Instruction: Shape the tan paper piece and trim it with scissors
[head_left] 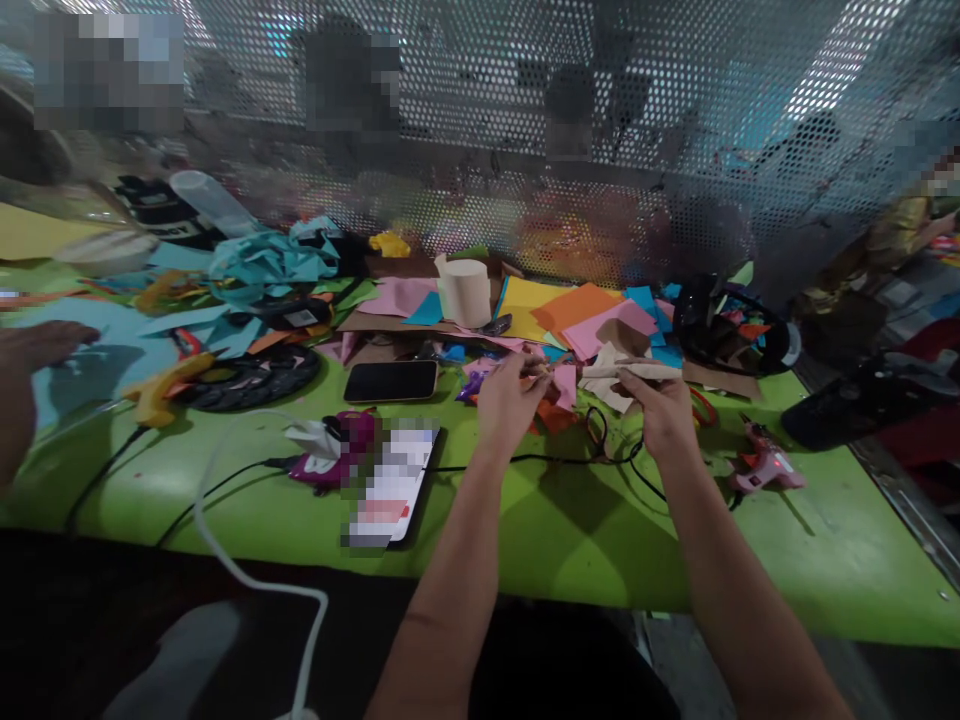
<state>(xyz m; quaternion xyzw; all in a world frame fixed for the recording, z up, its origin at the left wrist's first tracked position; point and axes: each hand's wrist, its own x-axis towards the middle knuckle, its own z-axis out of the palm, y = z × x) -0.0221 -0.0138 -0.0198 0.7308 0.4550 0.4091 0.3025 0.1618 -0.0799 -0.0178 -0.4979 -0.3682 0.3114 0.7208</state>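
Note:
In the head view my right hand [661,402] pinches a cream-coloured piece of paper [611,375] above the green table. To its left, my left hand [514,392] has its thumb and fingers drawn together at the fingertips. What they hold, if anything, is too small to make out. Pink and orange paper scraps [556,416] lie beneath and between the hands. Behind them stands a roll of cream paper [466,290], near yellow, orange and pink sheets [577,315].
A pink glue gun [766,465] and a dark tumbler [862,400] lie at right. Two phones [390,381], a purple power strip [330,450], a yellow glue gun [169,388] and cables are at left. Another person's hand [56,340] rests over blue paper. Perforated metal [450,150] stands behind.

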